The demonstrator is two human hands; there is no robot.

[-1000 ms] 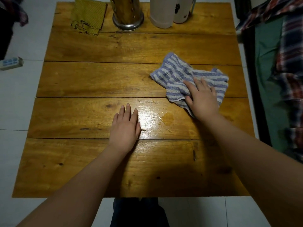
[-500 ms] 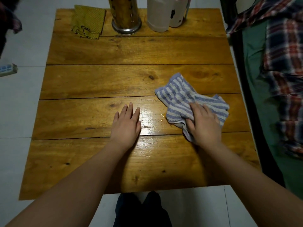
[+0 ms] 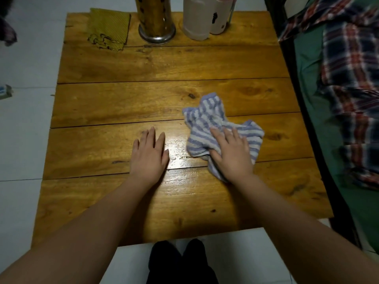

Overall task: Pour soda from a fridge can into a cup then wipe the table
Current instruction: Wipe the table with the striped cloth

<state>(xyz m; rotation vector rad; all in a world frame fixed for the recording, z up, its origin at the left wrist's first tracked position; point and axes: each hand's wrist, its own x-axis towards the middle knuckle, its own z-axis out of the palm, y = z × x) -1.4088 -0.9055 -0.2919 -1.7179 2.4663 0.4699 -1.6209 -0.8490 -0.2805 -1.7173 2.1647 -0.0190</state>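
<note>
A crumpled blue-and-white striped cloth (image 3: 207, 124) lies on the wooden plank table (image 3: 143, 95), right of centre. My right hand (image 3: 231, 152) presses flat on the cloth's near part, fingers straight and spread. Flat on the bare wood to the left of the cloth rests my left hand (image 3: 149, 154), fingers straight. A wet glossy patch (image 3: 180, 150) shines between the two hands. No soda can is in view.
At the table's far edge stand a gold patterned cylinder on a metal base (image 3: 155, 19), a pale cup (image 3: 195, 19) and a second pale container (image 3: 222, 17). A folded olive cloth (image 3: 108, 27) lies at the far left corner. A plaid-covered bed (image 3: 348, 89) borders the right side.
My right hand has dragged the striped cloth toward me and left, over the wet spot that showed beside it. My left hand has stayed flat in place.
</note>
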